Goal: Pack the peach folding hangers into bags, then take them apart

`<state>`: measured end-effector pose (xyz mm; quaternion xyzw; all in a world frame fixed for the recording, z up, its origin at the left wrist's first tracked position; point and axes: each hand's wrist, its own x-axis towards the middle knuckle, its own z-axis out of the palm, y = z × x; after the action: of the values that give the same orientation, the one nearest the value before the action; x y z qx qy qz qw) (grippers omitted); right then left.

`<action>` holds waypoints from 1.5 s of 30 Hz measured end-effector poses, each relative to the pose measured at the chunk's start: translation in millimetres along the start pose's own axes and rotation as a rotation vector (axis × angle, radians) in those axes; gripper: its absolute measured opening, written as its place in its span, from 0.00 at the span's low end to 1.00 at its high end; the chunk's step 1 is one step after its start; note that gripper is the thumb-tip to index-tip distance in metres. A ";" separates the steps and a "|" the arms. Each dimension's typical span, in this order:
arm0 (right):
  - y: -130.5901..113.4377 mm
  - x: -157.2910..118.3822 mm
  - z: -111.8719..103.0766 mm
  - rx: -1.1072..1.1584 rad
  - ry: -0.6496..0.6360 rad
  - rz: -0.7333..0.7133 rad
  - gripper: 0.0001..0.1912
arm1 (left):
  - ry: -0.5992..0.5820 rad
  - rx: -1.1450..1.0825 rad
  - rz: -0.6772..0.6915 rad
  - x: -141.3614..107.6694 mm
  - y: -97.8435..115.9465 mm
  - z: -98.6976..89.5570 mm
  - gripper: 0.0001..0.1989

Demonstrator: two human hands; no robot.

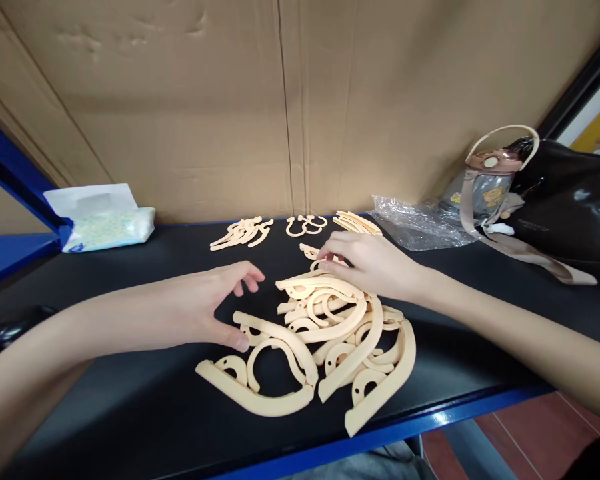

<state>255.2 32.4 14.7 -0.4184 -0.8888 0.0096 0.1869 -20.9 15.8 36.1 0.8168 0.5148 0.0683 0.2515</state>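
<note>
Several cream plastic folding clothes hangers [280, 405] lie in a heap on the black tabletop, their arms folded in and hooks curled inside. My left hand [215, 303] is open, thumb and fingers apart, just left of the heap. Its thumb tip is close to the nearest hanger's upper arm; whether they touch I cannot tell. Over the back of the heap, my right hand [365, 263] has its fingers curled around a hanger [309, 252] that is mostly hidden beneath it.
Along the back lie loose curved hanger pieces [243, 232], several hooks [305, 225] and a stack of arm pieces [357, 223]. A tissue pack [107, 225] sits at back left. On the right are a clear plastic bag [415, 223], a strapped bottle [487, 190] and a black bag [575, 207]. Cardboard [205, 113] stands behind.
</note>
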 end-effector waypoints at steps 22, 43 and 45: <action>-52.7 -17.8 10.6 1.326 -0.239 0.382 0.13 | 0.109 -0.936 0.054 16.3 29.5 26.6 0.10; -51.3 -69.6 -9.0 -0.511 0.264 -0.173 0.18 | 0.001 -0.669 0.044 -7.3 91.9 62.3 0.16; -49.9 -70.8 -9.4 -0.493 0.297 -0.133 0.18 | 0.116 -0.521 0.070 -3.6 94.4 68.0 0.17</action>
<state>262.5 -54.3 9.1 -0.3886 -0.8527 -0.2803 0.2080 78.8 -42.9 23.3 0.7366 0.4650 0.2538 0.4206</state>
